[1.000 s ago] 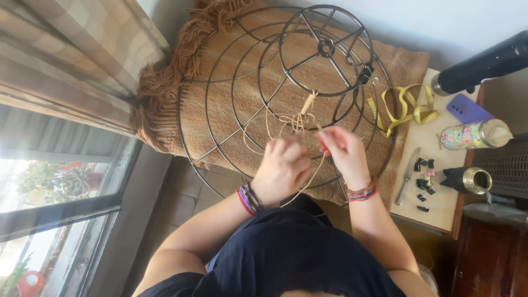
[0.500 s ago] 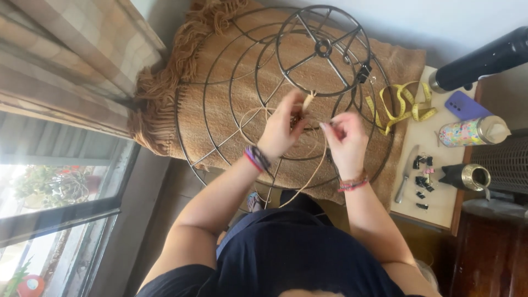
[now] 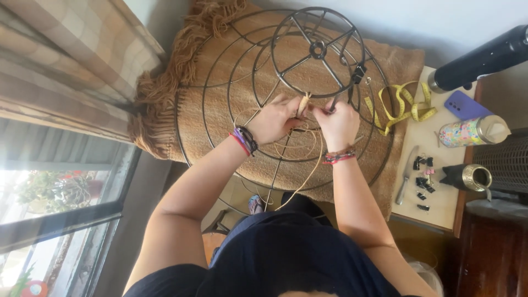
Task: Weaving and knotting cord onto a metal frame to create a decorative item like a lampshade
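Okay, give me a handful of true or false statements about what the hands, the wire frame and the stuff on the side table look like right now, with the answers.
1. Both hands, left hand and right hand, are at the wire frame. True.
2. The left hand pinches pale cord. True.
3. The measuring tape is red. False: yellow.
4. The phone lies on the side table. True.
5. The right hand rests on the black binder clips. False: they lie untouched on the table.

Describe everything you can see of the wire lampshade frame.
The wire lampshade frame is dark thin metal: concentric rings joined by ribs, with a spoked hub ring on top. It sits bare over a brown fringed woven cloth. The left hand and right hand pinch pale cord at one rib.
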